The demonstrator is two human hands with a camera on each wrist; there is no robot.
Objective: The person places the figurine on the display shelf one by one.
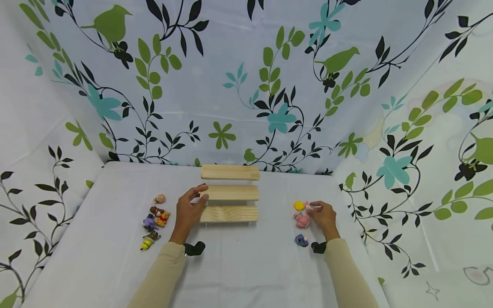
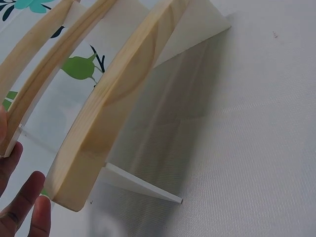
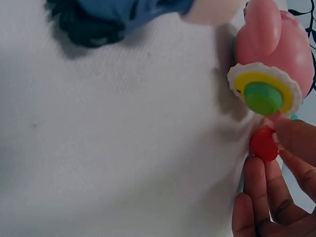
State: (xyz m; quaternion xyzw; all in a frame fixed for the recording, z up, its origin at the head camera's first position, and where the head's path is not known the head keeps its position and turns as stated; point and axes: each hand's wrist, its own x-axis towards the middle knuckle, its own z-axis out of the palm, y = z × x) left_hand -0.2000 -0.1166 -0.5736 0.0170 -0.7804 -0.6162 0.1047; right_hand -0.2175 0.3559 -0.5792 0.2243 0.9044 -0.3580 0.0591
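A three-tier shelf with pale wooden planks (image 1: 230, 193) on clear supports stands at the back middle. My left hand (image 1: 190, 210) grips the left end of its middle plank, thumb in front. In the left wrist view the other fingertips (image 2: 37, 207) are beside the lowest plank (image 2: 106, 113). Over on the right, my right hand (image 1: 324, 216) pinches a small pink-and-white figurine (image 1: 307, 206); the right wrist view shows its red part (image 3: 265, 144) at the fingertips. Close by lie a pink figurine (image 1: 302, 221) with a yellow-and-green flower shape (image 3: 264, 96) and a yellow round piece (image 1: 299, 205).
A blue figurine (image 1: 301, 240) lies nearer on the right. Left of the shelf several figurines are grouped, among them a yellow-and-red bear (image 1: 162, 219), a purple one (image 1: 149, 223) and a yellow-striped one (image 1: 148, 243). Patterned cloth (image 1: 239, 102) hangs behind the white table (image 1: 246, 265).
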